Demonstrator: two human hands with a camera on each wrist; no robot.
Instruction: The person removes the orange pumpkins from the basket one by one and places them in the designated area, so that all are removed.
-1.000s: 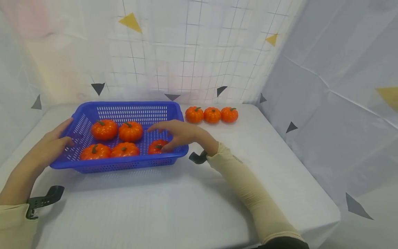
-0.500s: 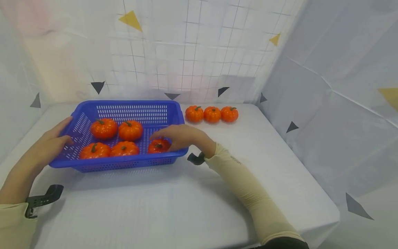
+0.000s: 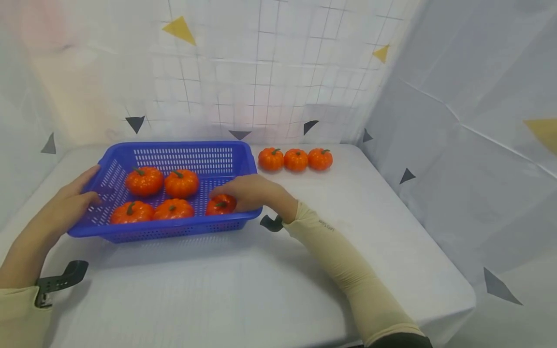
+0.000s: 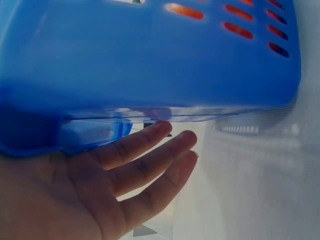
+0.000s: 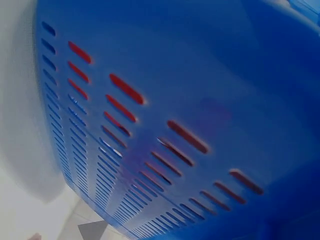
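Since a second ago the right hand (image 3: 250, 192) has sunk from a raised, spread-fingered hover over the basket's right end down onto the front-right pumpkin (image 3: 220, 205), and its fingers now curl over that pumpkin's right side and top, grasping it. That pumpkin sits in the front right corner of the blue basket (image 3: 183, 231), close against the basket's right wall. The left hand (image 3: 66, 205) has hardly shifted: it lies against the basket's left wall with fingers straight and relaxed, the thumb over the rim and the fingers (image 4: 150, 165) reaching under the lip, as the left wrist view shows, so it steadies the basket rather than clenching anything. Four more pumpkins lie in the basket: two at the back (image 3: 144, 181) (image 3: 181, 182) side by side, and two at the front (image 3: 132, 212) (image 3: 174, 209) to the left of the grasped one. Just beyond the basket's right rear corner, three further pumpkins (image 3: 296, 159) stand in a row on the white table (image 3: 243, 290), touching one another and apart from the basket. From the right wrist view only the slotted blue wall (image 5: 165, 130) of the basket shows, with orange glimpsed through the slots; the hand itself is out of that picture.
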